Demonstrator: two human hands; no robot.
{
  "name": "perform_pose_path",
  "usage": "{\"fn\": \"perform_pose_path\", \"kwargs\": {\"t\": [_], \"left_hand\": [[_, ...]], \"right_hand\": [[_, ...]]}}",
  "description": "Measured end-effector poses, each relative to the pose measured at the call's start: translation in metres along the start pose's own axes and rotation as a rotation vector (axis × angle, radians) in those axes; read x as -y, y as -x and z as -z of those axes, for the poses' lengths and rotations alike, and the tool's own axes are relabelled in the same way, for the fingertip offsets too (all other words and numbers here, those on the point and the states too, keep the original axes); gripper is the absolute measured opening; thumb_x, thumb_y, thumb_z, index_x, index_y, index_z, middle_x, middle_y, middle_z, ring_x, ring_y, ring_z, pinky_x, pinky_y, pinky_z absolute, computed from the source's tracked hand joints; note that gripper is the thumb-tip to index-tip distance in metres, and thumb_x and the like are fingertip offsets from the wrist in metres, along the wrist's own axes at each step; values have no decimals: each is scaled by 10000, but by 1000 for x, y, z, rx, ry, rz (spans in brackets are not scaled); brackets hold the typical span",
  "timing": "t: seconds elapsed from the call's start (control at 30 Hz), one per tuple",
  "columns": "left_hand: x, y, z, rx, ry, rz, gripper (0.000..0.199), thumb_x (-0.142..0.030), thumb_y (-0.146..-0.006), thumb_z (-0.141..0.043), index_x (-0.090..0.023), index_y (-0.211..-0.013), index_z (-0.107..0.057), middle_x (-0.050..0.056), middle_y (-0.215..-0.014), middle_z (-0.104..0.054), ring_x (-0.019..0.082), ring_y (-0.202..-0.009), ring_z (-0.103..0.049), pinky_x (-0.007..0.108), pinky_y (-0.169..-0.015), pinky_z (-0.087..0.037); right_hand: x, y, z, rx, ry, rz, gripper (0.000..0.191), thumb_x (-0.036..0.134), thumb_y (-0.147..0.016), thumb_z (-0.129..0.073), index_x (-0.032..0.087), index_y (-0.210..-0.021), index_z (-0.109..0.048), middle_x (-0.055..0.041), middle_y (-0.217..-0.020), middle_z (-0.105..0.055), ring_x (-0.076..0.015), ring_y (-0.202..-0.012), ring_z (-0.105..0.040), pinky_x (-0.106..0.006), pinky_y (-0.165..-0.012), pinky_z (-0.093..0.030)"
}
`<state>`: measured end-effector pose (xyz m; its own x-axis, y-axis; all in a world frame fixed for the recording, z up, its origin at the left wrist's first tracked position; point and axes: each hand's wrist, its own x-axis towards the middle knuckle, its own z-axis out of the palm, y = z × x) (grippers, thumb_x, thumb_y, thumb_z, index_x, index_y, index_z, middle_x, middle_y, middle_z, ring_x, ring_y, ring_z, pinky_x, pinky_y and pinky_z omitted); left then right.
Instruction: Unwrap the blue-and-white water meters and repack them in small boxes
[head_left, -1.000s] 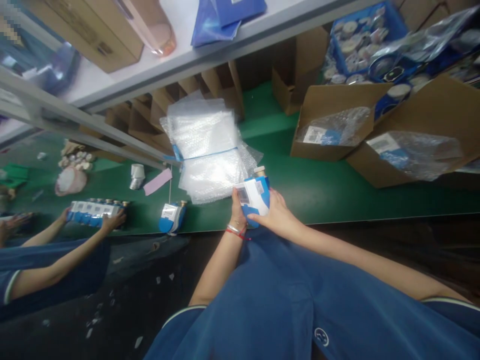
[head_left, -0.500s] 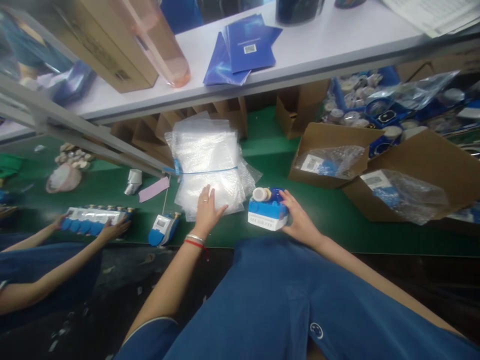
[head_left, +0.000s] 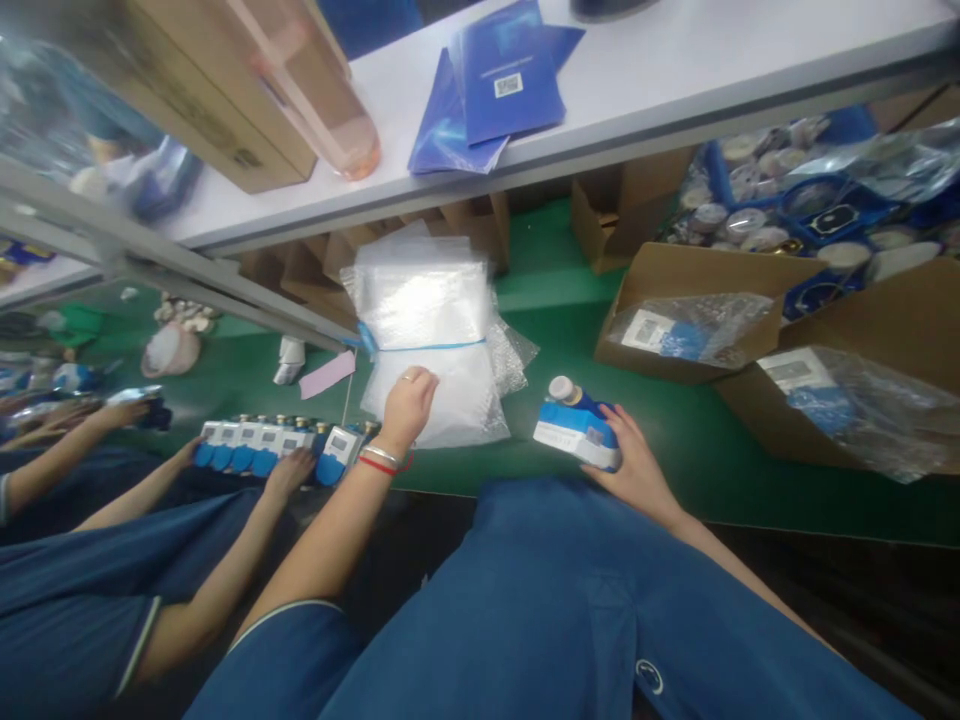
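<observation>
Two hands: left hand on bubble bags, right hand grips meter.

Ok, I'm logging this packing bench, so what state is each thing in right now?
Left hand: resting on the bubble bags, fingers curled.
Right hand: gripping the meter.
Meter: on its side on the green table.
Bubble bags: stacked, banded with a blue strap.
Cardboard boxes: open, bagged meters inside.
Row of meters: lined up, a co-worker's hand on them.
</observation>
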<state>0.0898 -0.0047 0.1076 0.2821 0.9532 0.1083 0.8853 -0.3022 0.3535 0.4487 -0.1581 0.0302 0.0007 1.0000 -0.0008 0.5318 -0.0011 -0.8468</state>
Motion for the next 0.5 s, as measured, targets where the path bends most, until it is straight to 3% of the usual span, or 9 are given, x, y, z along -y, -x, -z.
{"fn": "perform_pose_path", "kwargs": {"t": [0.13, 0.23, 0.3, 0.4, 0.5], "left_hand": [[-44, -3, 53, -297, 298, 140, 276, -370, -948, -386, -203, -806, -553, 0, -694, -511, 140, -660, -476, 245, -682, -384], [-74, 2, 60, -374, 398, 192, 254, -365, -927, -442, -205, -748, -523, -20, -655, -455, 130, -621, -421, 234, -651, -346], [-92, 6, 44, -283, 450, 202, 195, -347, -853, -573, -207, -726, -524, -29, -641, -438, 133, -625, -412, 239, -674, -349], [-119, 5, 2, -91, 661, 206, 178, -232, -684, -732, -212, -731, -562, -27, -666, -475, 154, -682, -453, 262, -754, -378], [-150, -7, -41, 70, 1144, 280, 145, -117, -622, -710, -192, -697, -610, -1, -681, -550, 173, -721, -499, 299, -815, -405]], "right_hand": [[5, 5, 3, -3, -338, -348, 811, 427, -594, -769, 273, -1317, -435, -118, -1381, -469, -319, -1278, -446, -556, -1091, -326], [17, 7, 13, 38, -663, -435, 711, 424, -619, -756, 286, -1259, -479, -101, -1286, -564, -296, -1176, -550, -505, -1032, -420], [24, 10, 25, 37, -771, -426, 654, 405, -626, -744, 278, -1224, -512, -102, -1257, -589, -292, -1143, -575, -485, -1003, -451], [31, 14, 42, 48, -848, -412, 616, 448, -608, -720, 257, -1173, -566, -122, -1194, -626, -307, -1073, -614, -471, -918, -508], [36, 18, 53, 44, -822, -398, 591, 618, -625, -612, 237, -1077, -631, -138, -1069, -676, -317, -987, -648, -460, -821, -543]]}}
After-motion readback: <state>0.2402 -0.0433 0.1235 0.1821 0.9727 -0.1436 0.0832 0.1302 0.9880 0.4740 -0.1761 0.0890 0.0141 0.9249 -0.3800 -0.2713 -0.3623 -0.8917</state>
